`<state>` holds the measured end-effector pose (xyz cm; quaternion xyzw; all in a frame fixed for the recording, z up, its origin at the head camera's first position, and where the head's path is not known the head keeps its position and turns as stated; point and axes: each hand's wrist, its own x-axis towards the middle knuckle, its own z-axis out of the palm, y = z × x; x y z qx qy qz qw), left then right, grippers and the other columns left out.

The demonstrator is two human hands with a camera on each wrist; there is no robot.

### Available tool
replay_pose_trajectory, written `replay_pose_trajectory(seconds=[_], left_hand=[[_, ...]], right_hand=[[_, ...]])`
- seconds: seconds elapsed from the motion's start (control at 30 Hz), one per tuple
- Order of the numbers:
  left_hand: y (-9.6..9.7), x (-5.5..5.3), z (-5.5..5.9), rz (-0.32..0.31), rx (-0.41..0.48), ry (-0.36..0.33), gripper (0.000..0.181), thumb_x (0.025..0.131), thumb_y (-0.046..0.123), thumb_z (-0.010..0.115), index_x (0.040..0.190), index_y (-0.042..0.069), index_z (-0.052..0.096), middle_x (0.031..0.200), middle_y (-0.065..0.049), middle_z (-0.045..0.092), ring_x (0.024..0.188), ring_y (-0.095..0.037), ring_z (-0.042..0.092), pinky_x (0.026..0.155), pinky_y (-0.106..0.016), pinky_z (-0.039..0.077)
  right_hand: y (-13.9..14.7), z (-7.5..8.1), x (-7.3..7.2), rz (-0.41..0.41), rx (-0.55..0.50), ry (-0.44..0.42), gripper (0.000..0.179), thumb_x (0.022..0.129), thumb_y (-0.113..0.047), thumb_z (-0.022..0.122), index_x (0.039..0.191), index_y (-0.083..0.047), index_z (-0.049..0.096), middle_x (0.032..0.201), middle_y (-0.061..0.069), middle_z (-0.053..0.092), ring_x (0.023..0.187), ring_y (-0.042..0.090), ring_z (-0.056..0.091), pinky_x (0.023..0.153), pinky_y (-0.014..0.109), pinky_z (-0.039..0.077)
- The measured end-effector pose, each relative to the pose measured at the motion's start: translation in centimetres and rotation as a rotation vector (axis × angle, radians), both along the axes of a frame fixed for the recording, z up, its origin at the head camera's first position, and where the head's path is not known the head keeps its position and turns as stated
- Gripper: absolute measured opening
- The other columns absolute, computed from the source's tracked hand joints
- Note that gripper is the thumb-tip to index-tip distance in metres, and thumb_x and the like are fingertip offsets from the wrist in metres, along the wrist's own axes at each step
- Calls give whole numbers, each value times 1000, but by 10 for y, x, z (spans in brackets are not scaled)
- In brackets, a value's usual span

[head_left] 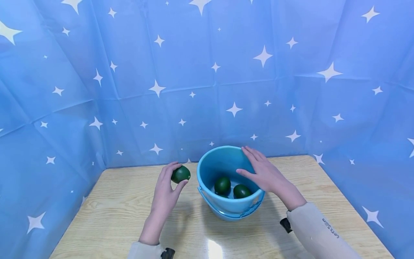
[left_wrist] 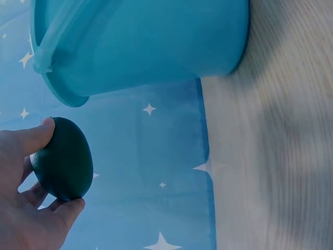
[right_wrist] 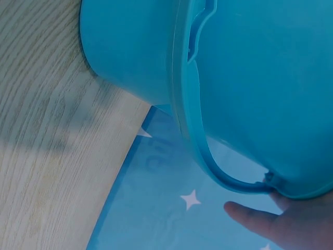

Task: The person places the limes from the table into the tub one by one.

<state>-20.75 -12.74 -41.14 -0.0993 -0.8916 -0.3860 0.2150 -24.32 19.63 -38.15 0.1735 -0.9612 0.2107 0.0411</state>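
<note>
My left hand (head_left: 166,192) holds a dark green avocado (head_left: 180,174) between thumb and fingertips, just left of a light blue bucket (head_left: 231,205). In the left wrist view the smooth, oval avocado (left_wrist: 65,159) is apart from the bucket (left_wrist: 156,41). My right hand (head_left: 270,176) lies at the bucket's right rim, its fingers fairly straight and its thumb stretched over the opening. Part of that hand (right_wrist: 307,221) shows beside the rim in the right wrist view. Inside the bucket lie more avocados (head_left: 222,185); another one beneath them is mostly hidden.
The bucket stands upright on a light wood-grain table (head_left: 123,208), its handle (head_left: 213,207) hanging down at the front. A blue curtain (head_left: 181,108) with white stars surrounds the table's back and sides.
</note>
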Motion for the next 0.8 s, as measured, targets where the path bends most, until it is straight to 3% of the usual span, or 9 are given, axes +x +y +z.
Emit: replay_pose_trajectory(seconds=[0.37, 0.8], left_hand=[[10, 6, 14, -39, 24, 65, 53, 87, 19, 77, 136, 13, 56, 146, -8, 51, 136, -32, 51, 105, -49, 52], [19, 9, 19, -102, 46, 131, 57, 85, 17, 79, 136, 13, 56, 148, -6, 50, 137, -30, 50, 103, -45, 54]], right_hand=[[0, 0, 1, -2, -4, 1, 84, 98, -58, 51, 160, -12, 19, 166, 16, 20, 151, 45, 19, 115, 71, 28], [0, 1, 0, 1, -5, -2, 84, 98, -58, 51, 160, -12, 19, 166, 17, 19, 151, 45, 19, 115, 71, 28]])
